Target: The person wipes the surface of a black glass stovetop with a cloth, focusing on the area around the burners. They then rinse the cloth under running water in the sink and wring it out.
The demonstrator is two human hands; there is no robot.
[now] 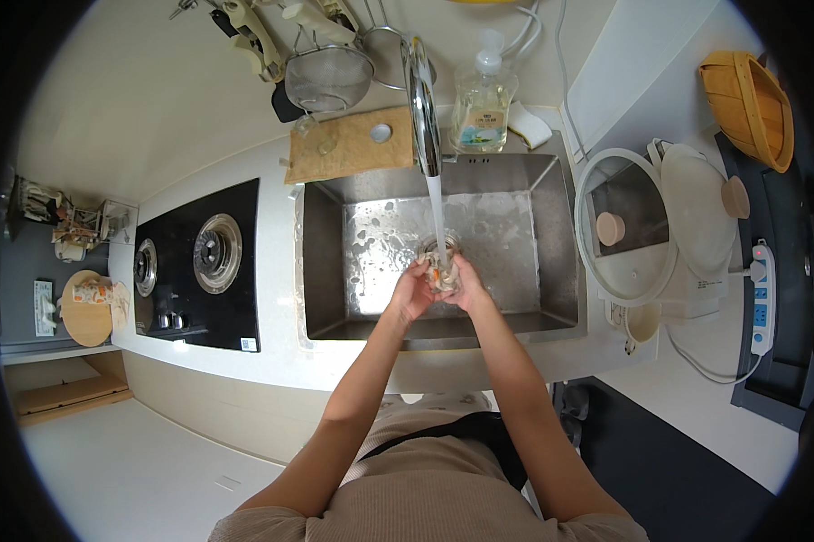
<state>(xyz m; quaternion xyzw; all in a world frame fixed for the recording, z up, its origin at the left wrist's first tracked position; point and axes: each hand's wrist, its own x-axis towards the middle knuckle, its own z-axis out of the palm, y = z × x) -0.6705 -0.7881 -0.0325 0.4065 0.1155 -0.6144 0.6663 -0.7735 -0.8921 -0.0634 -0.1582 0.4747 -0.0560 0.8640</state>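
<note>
Water runs from the chrome faucet (pixel 426 108) onto a wet cloth (pixel 445 276) with orange patches, low in the stainless steel sink (pixel 549 230). My left hand (pixel 413 291) grips the cloth's left side with bent fingers. On its other side, my right hand (pixel 466 279) holds the cloth between thumb and fingers. Both hands are close together under the stream, over the middle of the basin. The drain (pixel 447 238) shows just beyond the cloth. Water and the fingers partly hide the cloth's shape.
Behind the sink are a soap pump bottle (pixel 482 115), a white sponge (pixel 530 126) and a tan mat (pixel 352 159) with a glass item. Strainers (pixel 329 78) hang above. A gas cooktop (pixel 203 271) lies left; a glass lid (pixel 627 291) and a cup (pixel 642 324) are right.
</note>
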